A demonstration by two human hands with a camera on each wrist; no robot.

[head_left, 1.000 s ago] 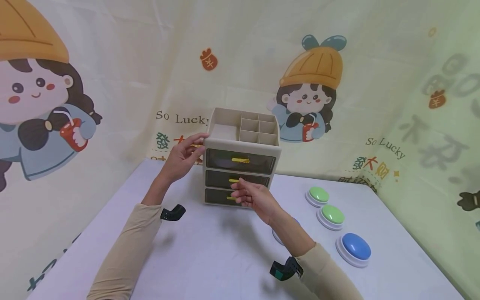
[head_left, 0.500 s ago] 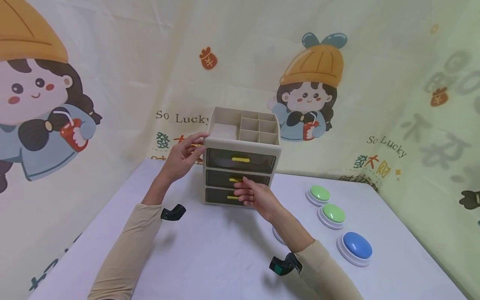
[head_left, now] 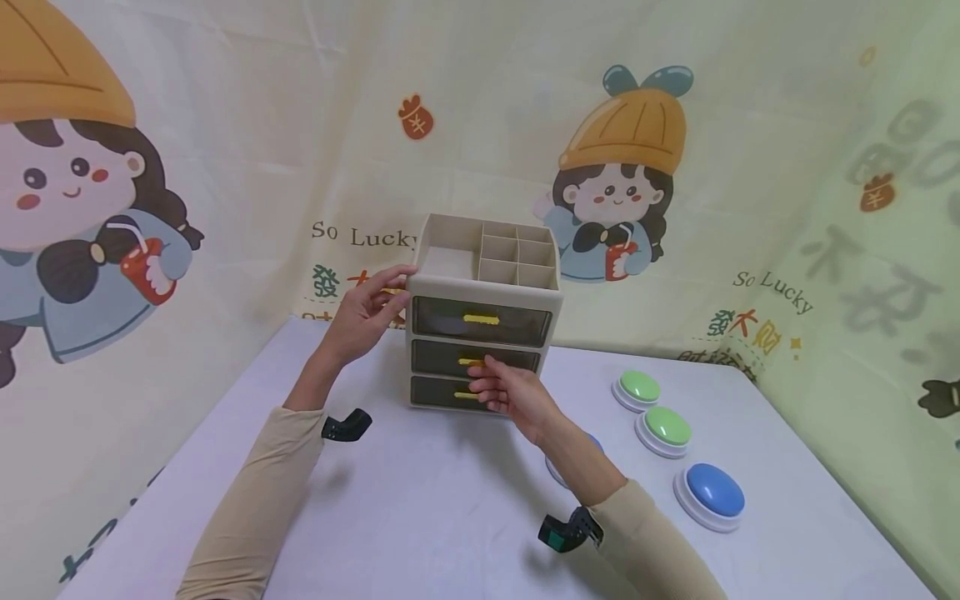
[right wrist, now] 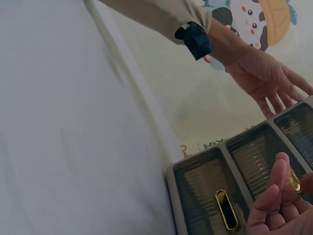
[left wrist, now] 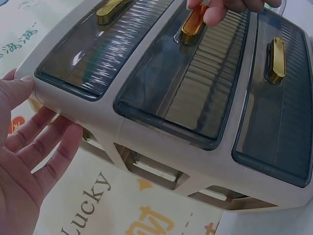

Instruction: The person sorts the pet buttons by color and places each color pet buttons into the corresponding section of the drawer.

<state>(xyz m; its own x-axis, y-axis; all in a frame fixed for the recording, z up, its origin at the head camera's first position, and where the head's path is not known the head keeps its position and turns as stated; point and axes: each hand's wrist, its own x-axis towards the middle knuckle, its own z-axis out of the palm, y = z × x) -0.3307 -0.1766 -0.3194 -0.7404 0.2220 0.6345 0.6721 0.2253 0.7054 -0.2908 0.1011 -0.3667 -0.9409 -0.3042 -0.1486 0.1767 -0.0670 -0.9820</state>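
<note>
At the cabinet (head_left: 483,289) | right hand (head_left: 519,402) pinches the middle handle (left wrist: 191,30) | left hand (head_left: 363,317) loosely spread against its corner | best: brace gently, move handle straight

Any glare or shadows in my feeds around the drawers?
Left wrist: whitish, streaky glare on the top drawer; head: a soft shadow on the table below the right hand; right wrist: dimmer than the other views, the table greyish, though the middle drawer's handle glints.

white table (head_left: 420,517) | beige drawer unit (head_left: 480,333) | two green buttons (head_left: 640,386) (head_left: 667,426) | two blue buttons (head_left: 716,490) (head_left: 555,473)
</note>
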